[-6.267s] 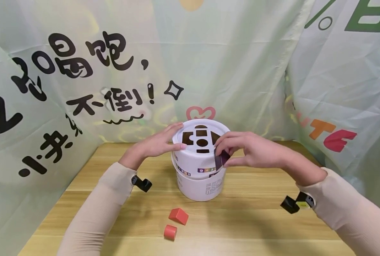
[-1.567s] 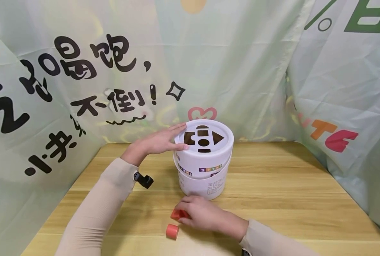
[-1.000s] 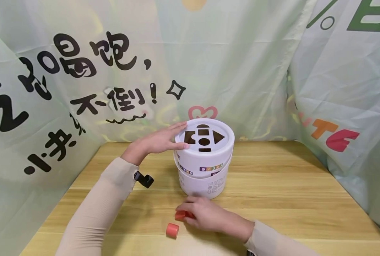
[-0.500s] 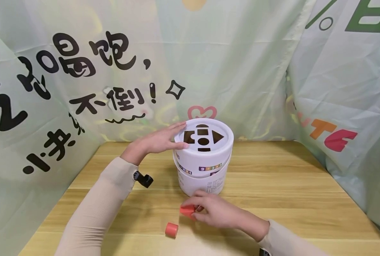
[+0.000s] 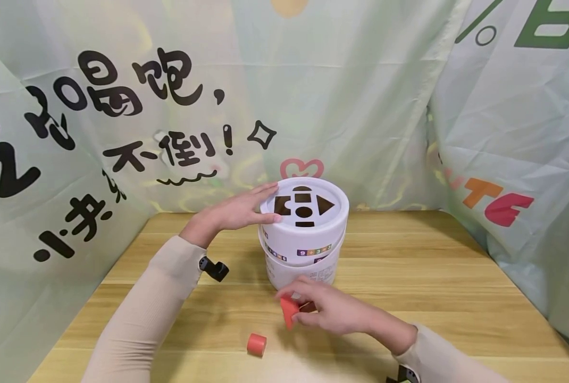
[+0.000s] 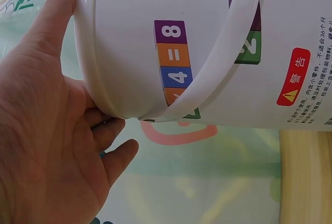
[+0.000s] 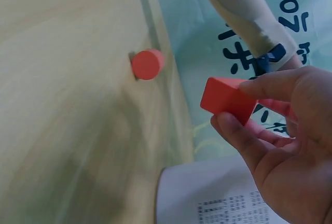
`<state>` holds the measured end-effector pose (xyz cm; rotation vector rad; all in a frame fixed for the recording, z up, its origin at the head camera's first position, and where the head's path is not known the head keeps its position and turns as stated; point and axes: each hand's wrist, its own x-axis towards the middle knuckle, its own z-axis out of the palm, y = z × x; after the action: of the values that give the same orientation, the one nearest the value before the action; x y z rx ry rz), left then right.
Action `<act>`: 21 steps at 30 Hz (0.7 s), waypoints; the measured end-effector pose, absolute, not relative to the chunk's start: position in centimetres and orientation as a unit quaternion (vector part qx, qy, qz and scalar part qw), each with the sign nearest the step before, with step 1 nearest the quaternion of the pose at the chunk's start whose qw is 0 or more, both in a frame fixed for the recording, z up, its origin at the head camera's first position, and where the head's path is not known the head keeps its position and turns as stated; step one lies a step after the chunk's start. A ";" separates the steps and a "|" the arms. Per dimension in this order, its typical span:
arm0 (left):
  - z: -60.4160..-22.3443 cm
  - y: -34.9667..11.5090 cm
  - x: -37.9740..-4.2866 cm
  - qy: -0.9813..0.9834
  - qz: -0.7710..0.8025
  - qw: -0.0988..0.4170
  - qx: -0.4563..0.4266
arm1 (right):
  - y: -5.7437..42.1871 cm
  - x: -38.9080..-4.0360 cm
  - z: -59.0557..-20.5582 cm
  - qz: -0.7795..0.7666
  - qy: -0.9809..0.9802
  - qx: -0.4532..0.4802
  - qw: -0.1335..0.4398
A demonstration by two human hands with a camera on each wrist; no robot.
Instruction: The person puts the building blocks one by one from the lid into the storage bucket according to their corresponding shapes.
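A white shape-sorter bucket (image 5: pixel 294 242) stands upright, its lid (image 5: pixel 329 215) cut with round, triangular, rectangular and other holes. My left hand (image 5: pixel 234 211) rests on the left of the lid's rim, fingers and thumb extended; the left wrist view shows the same hand (image 6: pixel 49 110) against the rim. In front of the bucket, my right hand (image 5: pixel 329 308) pinches a red triangular block (image 5: pixel 289 311) between thumb and fingers, tilted and raised off the table. The block (image 7: pixel 225 98) shows clearly in the right wrist view. A red cylinder block (image 5: pixel 257 345) lies on the table, left of the right hand.
The wooden table (image 5: pixel 409 266) reaches back to a printed fabric curtain (image 5: pixel 370 106) that hangs behind and along both sides. Black wrist cameras are worn on both sleeves. The bucket's handle band (image 6: pixel 228 37) loops across its side.
Earlier my right hand held a dark purple block at the lid; that block is out of sight now. The hand came down, grasped the red triangular block and lifted it rightward. My left hand stayed.
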<state>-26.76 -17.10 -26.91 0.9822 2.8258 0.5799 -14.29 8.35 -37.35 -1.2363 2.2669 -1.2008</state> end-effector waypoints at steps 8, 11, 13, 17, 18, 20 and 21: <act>-26.9 -17.1 -26.7 0.924 0.191 0.044 0.328 | 9.3 -14.5 -34.8 -0.460 0.769 -0.407 0.178; -26.9 -17.1 -26.7 0.924 0.190 0.043 0.328 | 9.6 -14.4 -33.7 -0.468 0.765 -0.402 0.184; -26.9 -17.1 -26.7 0.924 0.190 0.043 0.328 | 9.8 -14.4 -33.0 -0.475 0.766 -0.393 0.182; -26.8 -17.1 -26.7 0.925 0.188 0.041 0.328 | 10.2 -14.3 -31.8 -0.484 0.768 -0.384 0.169; -26.8 -17.1 -26.7 0.925 0.188 0.041 0.328 | 10.4 -14.4 -31.6 -0.485 0.766 -0.388 0.164; -26.8 -17.1 -26.7 0.925 0.187 0.044 0.327 | 10.7 -14.5 -31.1 -0.486 0.760 -0.402 0.154; -26.8 -17.1 -26.7 0.925 0.187 0.044 0.327 | 10.8 -14.6 -30.9 -0.487 0.756 -0.411 0.150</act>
<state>-26.67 -17.06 -26.85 0.9977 2.8279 0.5709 -14.57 10.82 -30.87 -1.1819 2.1710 -1.3999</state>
